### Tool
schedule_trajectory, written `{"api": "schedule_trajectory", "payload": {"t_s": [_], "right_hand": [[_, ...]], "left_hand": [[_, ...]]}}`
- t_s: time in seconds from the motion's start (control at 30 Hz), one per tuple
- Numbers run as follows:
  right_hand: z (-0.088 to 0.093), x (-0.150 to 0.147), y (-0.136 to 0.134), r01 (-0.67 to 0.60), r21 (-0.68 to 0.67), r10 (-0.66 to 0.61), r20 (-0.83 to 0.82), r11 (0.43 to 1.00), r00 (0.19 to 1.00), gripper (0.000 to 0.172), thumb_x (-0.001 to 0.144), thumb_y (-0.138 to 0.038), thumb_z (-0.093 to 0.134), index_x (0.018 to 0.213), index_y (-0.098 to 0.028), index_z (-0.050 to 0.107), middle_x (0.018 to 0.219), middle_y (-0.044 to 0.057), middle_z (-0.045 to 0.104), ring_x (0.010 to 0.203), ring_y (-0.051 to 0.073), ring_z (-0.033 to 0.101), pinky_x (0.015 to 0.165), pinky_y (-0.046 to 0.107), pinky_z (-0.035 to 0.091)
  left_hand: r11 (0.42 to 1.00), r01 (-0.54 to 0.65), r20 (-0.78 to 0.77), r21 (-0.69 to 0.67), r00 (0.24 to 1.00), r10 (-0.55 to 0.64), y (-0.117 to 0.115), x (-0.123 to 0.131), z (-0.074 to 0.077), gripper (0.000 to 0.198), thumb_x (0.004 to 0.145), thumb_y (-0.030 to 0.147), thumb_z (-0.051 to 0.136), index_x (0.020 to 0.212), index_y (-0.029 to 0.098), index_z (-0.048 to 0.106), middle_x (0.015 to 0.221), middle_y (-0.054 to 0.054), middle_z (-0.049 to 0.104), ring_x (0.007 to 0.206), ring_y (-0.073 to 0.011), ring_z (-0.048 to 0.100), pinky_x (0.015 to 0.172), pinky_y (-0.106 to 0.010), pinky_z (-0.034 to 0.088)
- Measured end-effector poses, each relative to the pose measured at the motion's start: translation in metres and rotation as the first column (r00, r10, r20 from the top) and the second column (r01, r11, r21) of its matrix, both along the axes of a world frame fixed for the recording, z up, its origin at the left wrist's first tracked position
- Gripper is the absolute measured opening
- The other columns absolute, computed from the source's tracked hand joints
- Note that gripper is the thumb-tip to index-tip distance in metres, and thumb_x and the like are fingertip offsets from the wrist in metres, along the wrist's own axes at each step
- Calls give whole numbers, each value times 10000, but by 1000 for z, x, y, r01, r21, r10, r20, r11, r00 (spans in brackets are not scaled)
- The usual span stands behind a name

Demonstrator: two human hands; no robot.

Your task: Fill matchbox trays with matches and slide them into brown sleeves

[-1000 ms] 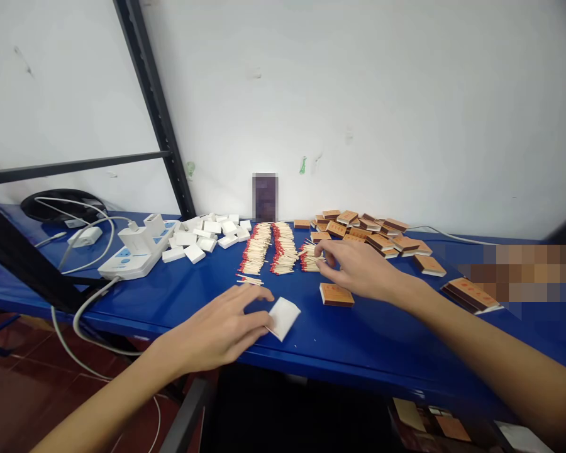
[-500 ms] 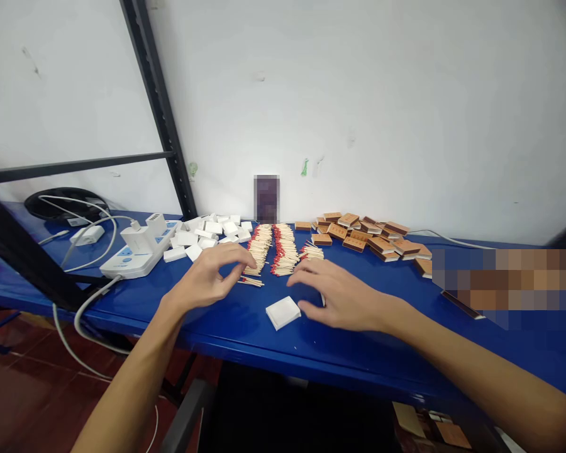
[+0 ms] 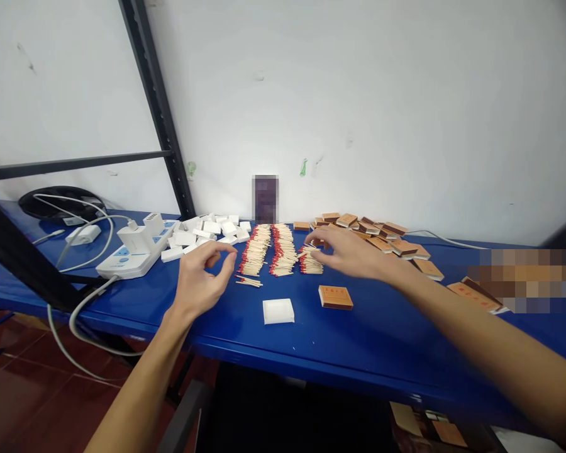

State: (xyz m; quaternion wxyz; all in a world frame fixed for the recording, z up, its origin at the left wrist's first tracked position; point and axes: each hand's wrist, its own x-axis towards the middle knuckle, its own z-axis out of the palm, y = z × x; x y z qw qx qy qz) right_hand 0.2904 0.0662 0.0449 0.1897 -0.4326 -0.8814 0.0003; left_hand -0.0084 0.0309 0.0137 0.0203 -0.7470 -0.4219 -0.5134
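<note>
My left hand (image 3: 202, 277) hovers left of the matches, its fingers curved and the thumb and index tips close together, with nothing seen between them. My right hand (image 3: 344, 251) reaches over the small pile of matches (image 3: 312, 263), its thumb and index finger apart at the sticks. Two longer rows of red-headed matches, the left row (image 3: 255, 251) and the middle row (image 3: 283, 251), lie side by side. A few loose matches (image 3: 249, 282) rest in front. Nearer me are a white matchbox tray (image 3: 278, 311) and a brown matchbox sleeve (image 3: 336, 297).
White trays (image 3: 212, 229) are heaped at back left, beside a power strip (image 3: 139, 258) with chargers and cables. Brown matchboxes (image 3: 403, 248) pile up at back right. A black metal frame (image 3: 158, 107) stands left. The blue table's front edge (image 3: 311, 371) runs below.
My right hand has moved up and away from the white tray to the small match pile, uncovering the brown sleeve. My left hand has drawn back leftward from the matches. The tray has turned slightly.
</note>
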Motion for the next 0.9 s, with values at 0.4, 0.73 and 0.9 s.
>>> {"api": "schedule_trajectory", "payload": {"t_s": [0.4, 0.73, 0.9], "right_hand": [[-4, 8, 38, -31, -81, 40, 112, 996, 993, 280, 886, -341, 511, 1014, -179, 701, 958, 98, 687, 827, 220, 614, 713, 349, 478], [-3, 1, 40, -86, -83, 96, 129, 993, 987, 279, 871, -276, 518, 1019, -177, 733, 976, 110, 698, 877, 240, 625, 769, 391, 484], [-5, 1, 47, -139, -84, 151, 155, 987, 976, 259, 857, -236, 531, 982, -193, 754, 1015, 100, 720, 933, 250, 641, 844, 419, 490]], "left_hand": [[941, -16, -418, -338, 898, -135, 9, -14, -9, 204, 913, 320, 505, 939, 211, 676, 625, 27, 544, 570, -133, 508, 559, -255, 348], [925, 23, -413, -379, 890, -192, 6, -10, -9, 217, 932, 320, 484, 919, 212, 671, 660, 21, 578, 583, -132, 502, 577, -257, 352], [923, 44, -395, -383, 895, -207, 5, -10, -9, 206, 929, 302, 485, 913, 213, 669, 654, 27, 565, 576, -128, 493, 580, -253, 346]]}}
